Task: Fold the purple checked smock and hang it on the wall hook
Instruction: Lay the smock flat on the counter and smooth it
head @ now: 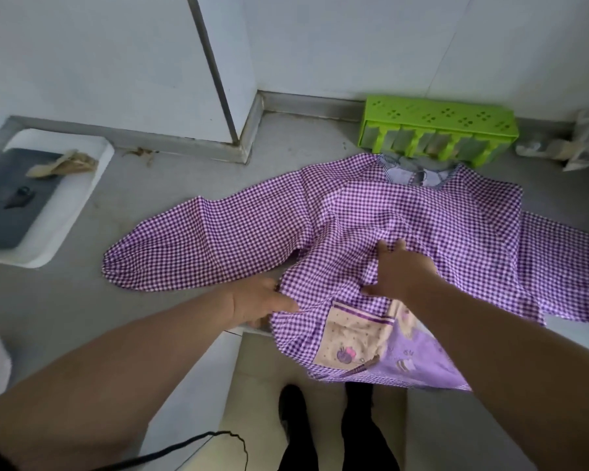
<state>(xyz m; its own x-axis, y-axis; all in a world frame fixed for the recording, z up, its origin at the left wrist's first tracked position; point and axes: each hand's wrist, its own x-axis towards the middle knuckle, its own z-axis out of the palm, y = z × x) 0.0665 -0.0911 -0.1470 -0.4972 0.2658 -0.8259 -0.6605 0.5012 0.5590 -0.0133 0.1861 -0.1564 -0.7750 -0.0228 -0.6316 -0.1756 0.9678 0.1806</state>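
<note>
The purple checked smock [371, 226] lies spread face up on a grey counter [65, 294]. One sleeve stretches out to the left and its collar points toward the back wall. Its hem, with a beige and purple printed pocket, hangs over the counter's front edge. My left hand [262, 300] grips the smock's left side edge near the counter's front. My right hand [402, 270] lies flat on the middle of the smock, fingers spread and pressing the cloth. No wall hook is in view.
A bright green plastic rack [439, 130] stands against the wall behind the collar. A white tray [82, 205] holding a dark item sits at the left. Clutter in clear plastic [578, 141] lies at the far right. A white wall corner [232, 79] juts out at the back.
</note>
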